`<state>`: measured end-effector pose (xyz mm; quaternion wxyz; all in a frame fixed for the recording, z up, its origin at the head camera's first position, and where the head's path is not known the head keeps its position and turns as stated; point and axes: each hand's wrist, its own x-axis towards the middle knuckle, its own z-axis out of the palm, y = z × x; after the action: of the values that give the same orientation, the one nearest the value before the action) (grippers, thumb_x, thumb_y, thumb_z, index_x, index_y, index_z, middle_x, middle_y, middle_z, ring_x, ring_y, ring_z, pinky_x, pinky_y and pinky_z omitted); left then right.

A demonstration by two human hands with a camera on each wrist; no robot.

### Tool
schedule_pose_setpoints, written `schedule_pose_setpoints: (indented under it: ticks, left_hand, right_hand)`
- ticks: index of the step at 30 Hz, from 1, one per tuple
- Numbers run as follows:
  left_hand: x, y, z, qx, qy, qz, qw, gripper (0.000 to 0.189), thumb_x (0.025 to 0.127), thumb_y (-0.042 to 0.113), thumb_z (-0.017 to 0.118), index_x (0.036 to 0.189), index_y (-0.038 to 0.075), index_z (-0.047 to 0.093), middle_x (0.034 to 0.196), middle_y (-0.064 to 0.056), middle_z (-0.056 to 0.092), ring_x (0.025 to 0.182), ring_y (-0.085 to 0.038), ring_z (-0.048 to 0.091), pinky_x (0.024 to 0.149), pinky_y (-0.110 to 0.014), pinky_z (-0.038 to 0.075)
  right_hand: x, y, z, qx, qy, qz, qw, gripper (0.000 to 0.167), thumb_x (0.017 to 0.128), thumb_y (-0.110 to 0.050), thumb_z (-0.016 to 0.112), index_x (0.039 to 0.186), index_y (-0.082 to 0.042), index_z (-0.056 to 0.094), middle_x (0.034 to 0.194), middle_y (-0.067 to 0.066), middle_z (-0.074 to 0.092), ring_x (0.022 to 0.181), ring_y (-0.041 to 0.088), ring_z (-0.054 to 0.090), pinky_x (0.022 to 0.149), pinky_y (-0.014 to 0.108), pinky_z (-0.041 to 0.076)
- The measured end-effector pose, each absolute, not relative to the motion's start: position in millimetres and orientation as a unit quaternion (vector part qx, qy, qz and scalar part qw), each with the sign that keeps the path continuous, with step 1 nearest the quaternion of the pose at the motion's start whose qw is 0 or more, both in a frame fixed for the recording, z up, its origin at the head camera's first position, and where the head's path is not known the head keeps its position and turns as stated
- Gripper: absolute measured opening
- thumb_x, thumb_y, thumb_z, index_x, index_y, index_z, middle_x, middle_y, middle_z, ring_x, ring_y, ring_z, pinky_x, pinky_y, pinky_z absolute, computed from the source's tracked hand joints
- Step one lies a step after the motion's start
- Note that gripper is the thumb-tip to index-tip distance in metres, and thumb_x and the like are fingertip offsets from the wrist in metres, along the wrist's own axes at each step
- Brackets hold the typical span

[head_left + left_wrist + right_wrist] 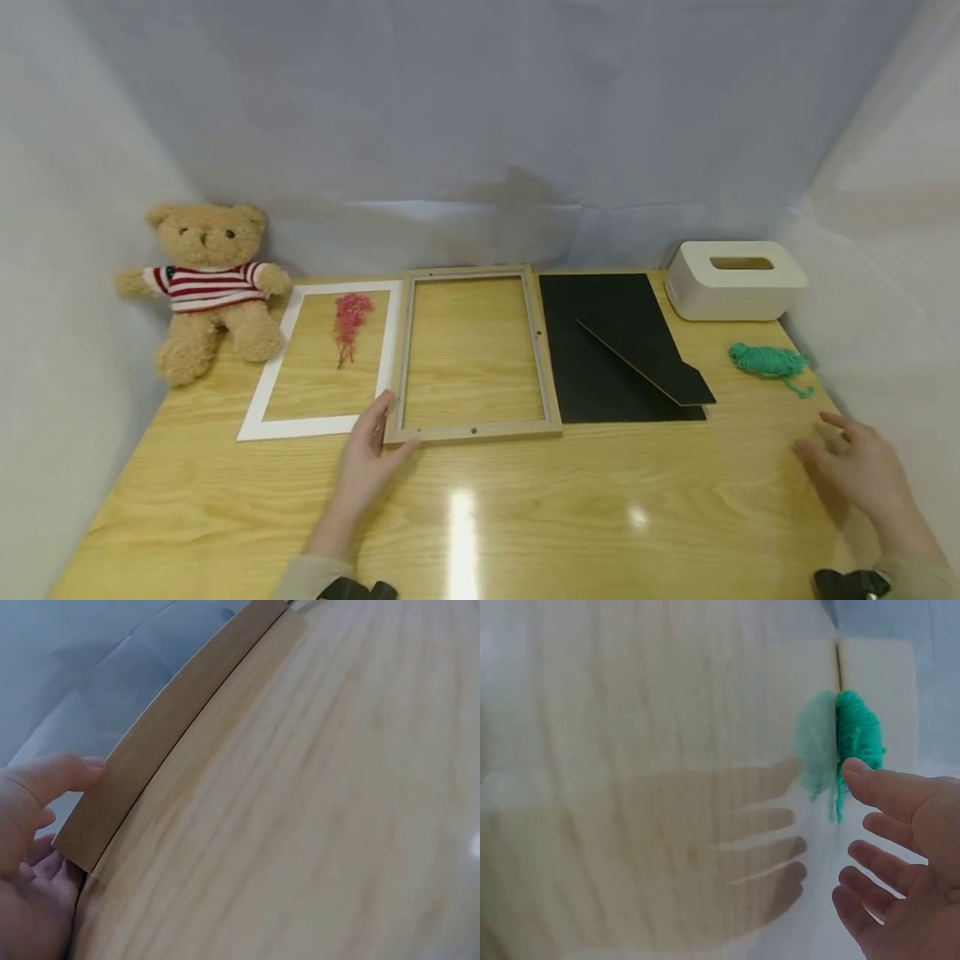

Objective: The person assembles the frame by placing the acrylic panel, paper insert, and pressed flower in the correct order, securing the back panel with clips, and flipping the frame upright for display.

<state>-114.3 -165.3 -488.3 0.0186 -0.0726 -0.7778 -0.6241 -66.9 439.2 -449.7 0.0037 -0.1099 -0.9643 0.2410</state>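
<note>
A wooden picture frame point(553, 408) lies flat in the middle of the table in the head view. My left hand point(369, 450) holds its near left corner, thumb along the front edge and fingers at the left side. The left wrist view shows the thumb on the outer side of the frame point(142, 750) and the other fingers around the corner. Over at the right, my right hand point(862, 467) hovers with fingers spread and slightly bent, holding nothing. Nearest to it is a bundle of green yarn point(767, 360), which the thumb overlaps in the right wrist view.
Left of the frame lies a white mat border point(300, 428) with a pink dried flower sprig point(349, 321) inside its opening. A black backing board point(592, 383) with a raised stand leg point(675, 379) is on the right. A teddy bear point(213, 292) and white tissue box point(738, 296) sit behind.
</note>
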Motion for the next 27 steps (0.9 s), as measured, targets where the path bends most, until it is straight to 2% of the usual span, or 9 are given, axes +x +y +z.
schedule_pose_setpoints:
  ticks: [3,7,14,20,27]
  left_hand:
    - [-115.7,-165.5,-490.6,-0.072,-0.786,-0.614,0.026,0.077,0.080,0.003,0.076,0.144,0.000,0.034,0.154,-0.016,0.023,0.142,-0.030,0.018,0.110,-0.020,0.018]
    - [-116.1,-165.7,-491.0,-0.063,-0.793,-0.606,0.022,0.077,0.080,0.004,0.076,0.144,-0.001,0.034,0.153,-0.017,0.024,0.141,-0.030,0.020,0.107,-0.017,0.020]
    - [-114.8,-164.9,-489.0,-0.057,-0.796,-0.602,0.023,0.078,0.079,0.004,0.077,0.144,0.000,0.034,0.153,-0.015,0.026,0.140,-0.030,0.022,0.107,-0.017,0.021]
    - [-113.5,-164.9,-491.1,-0.058,-0.794,-0.604,0.031,0.076,0.079,0.004,0.077,0.143,-0.002,0.037,0.152,-0.017,0.026,0.140,-0.031,0.024,0.106,-0.016,0.023]
    - [-113.5,-166.2,-492.8,-0.058,-0.796,-0.602,0.029,0.076,0.080,0.007,0.077,0.144,0.000,0.036,0.153,-0.015,0.026,0.140,-0.030,0.023,0.107,-0.017,0.022]
  right_hand:
    - [-70.8,443.6,-453.3,-0.101,-0.971,0.215,0.032,0.070,0.093,-0.034,0.062,0.127,0.022,0.038,0.119,0.050,0.035,0.106,0.063,0.035,0.086,0.071,0.031]
    - [-74.2,450.0,-457.5,-0.090,-0.977,0.190,0.046,0.071,0.091,-0.033,0.065,0.125,0.023,0.039,0.117,0.050,0.037,0.105,0.062,0.036,0.087,0.070,0.031]
    - [-79.1,461.2,-459.7,-0.102,-0.980,0.171,0.014,0.089,0.088,-0.047,0.064,0.125,0.028,0.032,0.118,0.050,0.036,0.105,0.063,0.035,0.088,0.070,0.032]
    - [-80.7,469.3,-463.5,-0.110,-0.980,0.164,0.006,0.095,0.085,-0.052,0.066,0.124,0.029,0.033,0.119,0.051,0.035,0.106,0.063,0.035,0.089,0.071,0.028]
    - [-84.2,476.0,-461.3,-0.123,-0.975,0.180,-0.035,0.105,0.083,-0.055,0.066,0.128,0.030,0.023,0.122,0.053,0.029,0.109,0.065,0.030,0.090,0.073,0.026]
